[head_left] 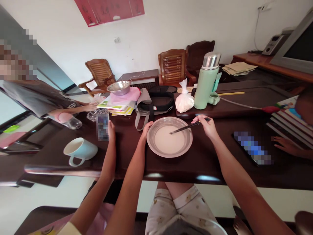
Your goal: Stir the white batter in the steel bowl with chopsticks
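Note:
A wide metal bowl of milky white liquid stands on the dark table in front of me. My left hand grips the bowl's left rim. In my right hand is a pair of dark chopsticks, held slanting over the bowl with the tips in the liquid near its middle. Behind the bowl sits a tied plastic bag of white powder. Just right of the bag rises a pale green thermos with a silver cap.
A neighbour's hand holds a phone left of me, beside a light blue mug. Another person stands far left near a clear bottle. To the right lie a second phone and another person's hand.

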A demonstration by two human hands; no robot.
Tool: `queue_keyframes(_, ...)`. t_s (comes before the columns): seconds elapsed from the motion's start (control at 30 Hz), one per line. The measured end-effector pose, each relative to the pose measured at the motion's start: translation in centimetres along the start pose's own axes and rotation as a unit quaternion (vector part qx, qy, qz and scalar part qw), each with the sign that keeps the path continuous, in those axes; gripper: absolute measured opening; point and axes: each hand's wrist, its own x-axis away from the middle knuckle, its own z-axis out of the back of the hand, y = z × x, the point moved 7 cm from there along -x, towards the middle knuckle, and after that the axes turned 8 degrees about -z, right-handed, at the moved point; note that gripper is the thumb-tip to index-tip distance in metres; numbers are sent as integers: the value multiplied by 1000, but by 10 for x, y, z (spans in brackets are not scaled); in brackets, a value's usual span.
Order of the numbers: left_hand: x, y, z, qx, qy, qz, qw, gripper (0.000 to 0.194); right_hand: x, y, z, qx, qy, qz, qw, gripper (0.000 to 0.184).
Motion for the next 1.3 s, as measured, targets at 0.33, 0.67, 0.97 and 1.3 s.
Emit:
queue_keyframes(0.33,-3,2,-4,-17,-48,-20,998,32,-1,3,0,-9,-10,1,1000,37)
queue_keyframes(0.67,-4,1,-4,-3,-50,-19,999,32,-1,3,-1,8,-21,-8,1000,39)
queue_keyframes(0.97,-1,3,-7,1,-47,-16,999,34,0,2,-6,4,-42,-9,999,39)
queue_keyframes(1.3,-3,-1,-4,5,-43,-12,999,34,1,-1,-8,13,-46,-1,999,39)
